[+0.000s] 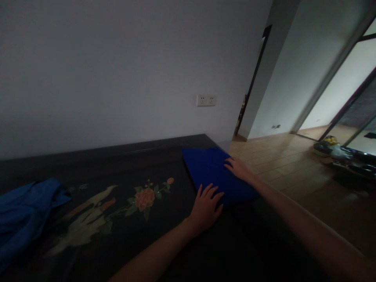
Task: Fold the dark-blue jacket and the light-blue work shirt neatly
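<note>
A folded piece of bright blue cloth (210,166) lies flat near the right end of a dark, glossy table (173,231). My left hand (206,204) rests at the cloth's near left edge, fingers spread and pointing away from me. Farther back, my right hand (236,167) lies on the cloth's right side with its fingers stretched out. Neither hand grips anything. What kind of cloth item it is cannot be made out.
A crumpled blue cloth (28,213) lies at the table's left. A painted flower (145,198) and bird decorate the tabletop. Behind it stands a pale wall with a double socket (206,100). Wooden floor (273,160) and a dark heap of objects (346,154) are at the right.
</note>
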`<state>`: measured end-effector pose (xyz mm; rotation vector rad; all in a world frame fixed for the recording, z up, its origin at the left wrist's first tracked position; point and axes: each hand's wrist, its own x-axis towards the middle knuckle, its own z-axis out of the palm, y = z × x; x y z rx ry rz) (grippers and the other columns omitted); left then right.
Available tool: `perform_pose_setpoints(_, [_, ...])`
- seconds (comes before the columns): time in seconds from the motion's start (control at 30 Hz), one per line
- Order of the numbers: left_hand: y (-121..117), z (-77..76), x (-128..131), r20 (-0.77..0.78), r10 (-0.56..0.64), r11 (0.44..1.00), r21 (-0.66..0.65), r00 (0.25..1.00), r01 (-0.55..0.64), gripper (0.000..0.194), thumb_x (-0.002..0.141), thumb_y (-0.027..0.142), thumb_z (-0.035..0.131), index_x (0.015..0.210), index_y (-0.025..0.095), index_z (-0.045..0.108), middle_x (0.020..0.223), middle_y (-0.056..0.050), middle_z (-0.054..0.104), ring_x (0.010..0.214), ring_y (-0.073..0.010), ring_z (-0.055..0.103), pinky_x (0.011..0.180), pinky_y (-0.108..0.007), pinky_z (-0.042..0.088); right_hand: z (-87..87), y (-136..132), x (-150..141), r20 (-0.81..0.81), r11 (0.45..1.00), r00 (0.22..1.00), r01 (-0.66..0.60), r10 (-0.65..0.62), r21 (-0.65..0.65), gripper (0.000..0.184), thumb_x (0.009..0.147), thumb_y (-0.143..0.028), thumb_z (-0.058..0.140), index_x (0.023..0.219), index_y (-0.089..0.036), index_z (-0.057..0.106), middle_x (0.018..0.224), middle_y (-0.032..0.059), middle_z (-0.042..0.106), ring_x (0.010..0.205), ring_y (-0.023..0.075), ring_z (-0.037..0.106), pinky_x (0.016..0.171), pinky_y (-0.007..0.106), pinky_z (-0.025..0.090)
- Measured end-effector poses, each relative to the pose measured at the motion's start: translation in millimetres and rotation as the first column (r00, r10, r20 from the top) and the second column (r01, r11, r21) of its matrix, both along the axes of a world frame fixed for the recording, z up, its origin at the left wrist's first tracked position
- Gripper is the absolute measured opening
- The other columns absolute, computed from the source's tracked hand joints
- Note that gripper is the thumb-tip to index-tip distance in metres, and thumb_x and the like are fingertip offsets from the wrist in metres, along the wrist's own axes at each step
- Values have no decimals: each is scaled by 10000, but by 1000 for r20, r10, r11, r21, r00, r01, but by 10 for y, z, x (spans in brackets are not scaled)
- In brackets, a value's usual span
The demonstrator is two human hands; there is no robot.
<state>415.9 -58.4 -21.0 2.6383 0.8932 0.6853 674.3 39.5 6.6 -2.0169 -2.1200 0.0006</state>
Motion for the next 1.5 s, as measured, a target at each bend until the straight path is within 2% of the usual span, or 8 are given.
perform_pose_setpoints(0.1, [-5, -27, -43, -23, -14, 1000, 18, 1000, 14, 429, 933, 383, 400, 1350, 290, 434, 1425, -55, 437, 1377, -245, 275, 1131, -557, 162, -10, 381, -388, -25, 999, 999, 29, -30, -20, 496, 929, -454, 366, 1356, -219, 455, 1416, 109, 435, 1297, 266, 391, 1076, 428, 293])
perform_pose_setpoints(0.23, [19, -36, -68, -55, -60, 998, 34, 997, 62, 454, 958, 431, 320, 1395, 312, 363, 1470, -29, 379, 1398, -233, 230, 1129, -571, 160, -204, 790, -637, -16, 985, 989, 148, -150, -85, 572, 916, -571, 293, 1428, -319, 334, 1519, 77, 273, 1366, 368, 241, 1018, 619, 271])
perform_pose_setpoints(0.47, [30, -45, -97, -42, -122, 992, 2, 992, 123, 498, 967, 457, 266, 1430, 277, 304, 1486, -58, 349, 1411, -251, 189, 1127, -590, 149, -529, 1039, -403, 52, 936, 948, 319, -314, -150, 614, 918, -589, 194, 1465, -317, 248, 1551, 35, 194, 1407, 340, 122, 1084, 587, 152])
perform_pose_setpoints(0.67, [24, -13, -108, -28, -145, 989, -29, 989, 144, 527, 965, 475, 254, 1436, 240, 290, 1496, -91, 323, 1416, -263, 164, 1125, -598, 120, -445, 1084, -405, 103, 924, 928, 368, -358, -103, 573, 935, -518, 256, 1418, -237, 380, 1482, 111, 343, 1355, 361, 260, 1036, 577, 247])
perform_pose_setpoints(0.83, [14, 4, -111, -34, -147, 989, -37, 989, 146, 522, 961, 486, 261, 1428, 256, 303, 1491, -89, 332, 1416, -260, 167, 1126, -592, 117, -138, 1129, -819, 126, 959, 951, 278, -283, 56, 514, 961, -364, 246, 1294, -72, 506, 1346, 243, 451, 1291, 360, 331, 1013, 524, 281])
perform_pose_setpoints(1.03, [25, -1, -106, -48, -151, 989, -1, 987, 151, 472, 962, 459, 286, 1412, 320, 320, 1496, -47, 325, 1406, -260, 195, 1114, -609, 147, -146, 1202, -1682, 106, 993, 988, -114, 114, -7, 583, 913, -611, 240, 1434, -355, 287, 1549, 9, 192, 1389, 315, 146, 1054, 605, 198])
perform_pose_setpoints(1.17, [34, -22, -111, -36, -154, 988, 21, 987, 155, 479, 960, 467, 289, 1416, 324, 311, 1494, -31, 328, 1406, -264, 186, 1105, -626, 165, -322, 1310, -1757, 47, 970, 992, -107, 120, -220, 607, 897, -650, 198, 1455, -411, 181, 1557, -12, 162, 1408, 351, 61, 989, 743, 114])
perform_pose_setpoints(1.5, [41, -73, -102, -32, -147, 985, 88, 989, 149, 490, 967, 456, 249, 1434, 311, 281, 1499, -29, 320, 1401, -264, 199, 1106, -623, 169, -459, 1439, -1728, 55, 984, 998, 9, 1, -178, 697, 845, -727, 136, 1447, -436, -62, 1560, -40, 127, 1403, 385, 6, 921, 813, 41])
